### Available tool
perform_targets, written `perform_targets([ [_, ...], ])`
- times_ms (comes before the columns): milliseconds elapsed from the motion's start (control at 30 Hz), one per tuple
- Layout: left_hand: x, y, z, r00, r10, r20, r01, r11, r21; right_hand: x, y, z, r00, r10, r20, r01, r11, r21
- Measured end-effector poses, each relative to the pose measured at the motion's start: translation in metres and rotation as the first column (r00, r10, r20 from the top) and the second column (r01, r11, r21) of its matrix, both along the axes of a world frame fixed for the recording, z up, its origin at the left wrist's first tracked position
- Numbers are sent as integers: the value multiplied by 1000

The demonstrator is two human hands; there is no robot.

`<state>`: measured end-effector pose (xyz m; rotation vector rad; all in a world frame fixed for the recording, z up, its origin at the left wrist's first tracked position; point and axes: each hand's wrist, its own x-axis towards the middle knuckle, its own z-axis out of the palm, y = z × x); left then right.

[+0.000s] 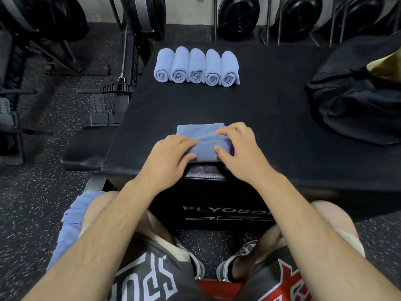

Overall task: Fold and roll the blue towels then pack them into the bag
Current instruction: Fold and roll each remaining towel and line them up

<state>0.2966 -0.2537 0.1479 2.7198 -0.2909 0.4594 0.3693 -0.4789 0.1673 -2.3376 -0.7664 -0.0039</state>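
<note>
A folded blue towel [204,140] lies near the front edge of a black padded box [271,118], its near end partly rolled. My left hand [171,152] grips the left end of that roll, and my right hand [236,146] grips the right end with fingers curled over it. Several rolled blue towels [196,67] stand side by side in a row at the back of the box. A black bag [355,98] lies open on the right of the box. More blue towel cloth [71,224] drapes over my left thigh.
Weight plates [238,16] stand in racks along the back wall. A rowing machine's foot plates and handle [117,88] sit left of the box on the speckled rubber floor [28,203]. My knees and shoes are below the box front.
</note>
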Motion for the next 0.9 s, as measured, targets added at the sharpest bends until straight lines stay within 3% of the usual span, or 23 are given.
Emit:
perform_targets([
  [100,15,3,1,999,-1,-36,1,1000,-15,-1,-3,-2,979,37,201,-22,997,-75],
  [300,17,-16,7,984,1,181,-34,984,177,18,2,-2,988,18,153,15,977,-214],
  [367,18,-20,2,990,12,138,-36,985,170,26,8,5,990,21,137,16,964,-265],
  [533,54,-7,-6,995,101,28,-103,990,94,23,29,15,932,81,352,78,907,-414],
  [667,75,-2,-11,995,95,28,-97,991,87,24,43,12,985,119,124,-28,822,-569],
  [900,95,-1,-2,969,203,-138,-194,978,76,58,60,13,994,58,-91,-99,828,-552],
])
